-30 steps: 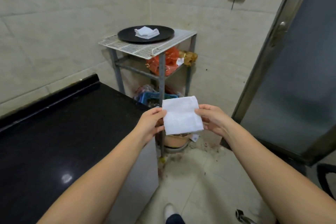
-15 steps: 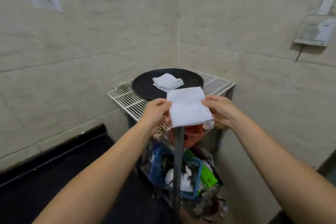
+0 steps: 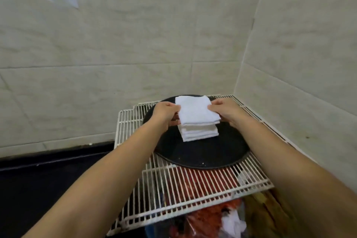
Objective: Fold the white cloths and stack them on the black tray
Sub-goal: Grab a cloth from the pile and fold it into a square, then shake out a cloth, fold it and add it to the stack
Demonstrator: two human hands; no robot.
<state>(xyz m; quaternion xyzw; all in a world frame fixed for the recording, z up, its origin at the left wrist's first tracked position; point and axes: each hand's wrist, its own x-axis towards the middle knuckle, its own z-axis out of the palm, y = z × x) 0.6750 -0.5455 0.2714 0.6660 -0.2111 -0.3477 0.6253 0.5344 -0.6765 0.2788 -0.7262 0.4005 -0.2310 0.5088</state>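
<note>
A folded white cloth [image 3: 195, 110] is sitting square atop the folded stack [image 3: 199, 131], edges slightly overhanging. The stack is resting near the middle of the round black tray [image 3: 202, 154], lying flat.

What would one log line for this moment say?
step: stacking | both hands hold folded white cloth over stack | black tray on wire rack

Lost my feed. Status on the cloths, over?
Left hand and right hand pinch folded cloth at its sides, over stack. Stack on black tray. Nothing blocking.
</note>
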